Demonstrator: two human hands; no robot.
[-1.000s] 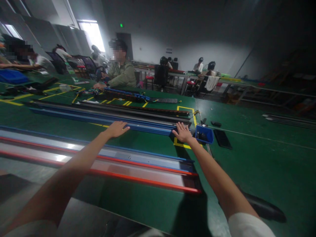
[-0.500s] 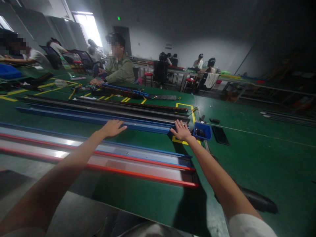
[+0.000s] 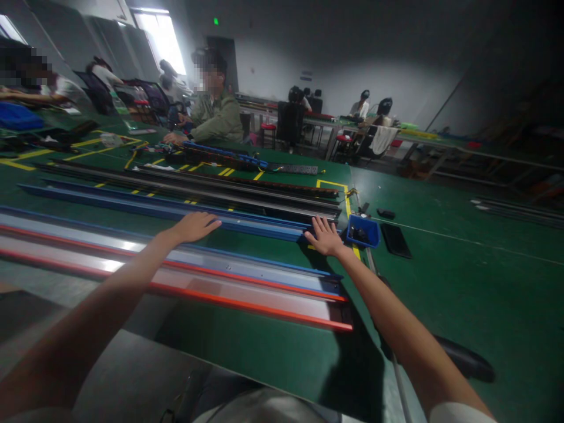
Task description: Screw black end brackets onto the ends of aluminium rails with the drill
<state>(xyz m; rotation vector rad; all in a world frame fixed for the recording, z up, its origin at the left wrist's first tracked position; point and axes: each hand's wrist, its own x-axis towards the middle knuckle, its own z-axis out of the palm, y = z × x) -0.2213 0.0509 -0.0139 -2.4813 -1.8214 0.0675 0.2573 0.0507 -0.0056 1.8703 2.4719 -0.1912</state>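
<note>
Long blue rails (image 3: 259, 225) lie across the green table. My left hand (image 3: 196, 227) is spread palm down at their near edge, around mid-length, and holds nothing. At the rails' right end is my right hand (image 3: 325, 236), fingers apart, touching or just over the end. Nearer to me, beneath my left forearm, lie a silvery channel with blue edges (image 3: 247, 269) and another with red edges (image 3: 264, 296). Dark long rails (image 3: 282, 198) run behind the blue ones.
Right of my right hand are a blue bin (image 3: 363, 230) with small dark parts and a black phone-like slab (image 3: 396, 240). A black object (image 3: 465, 357) lies near my right forearm. Across the table sits a person in a green jacket (image 3: 220, 120), hands near wired parts.
The blue rails have shifted slightly at their left end, now angled a little differently. My left hand has moved slightly left. The view has shifted slightly.
</note>
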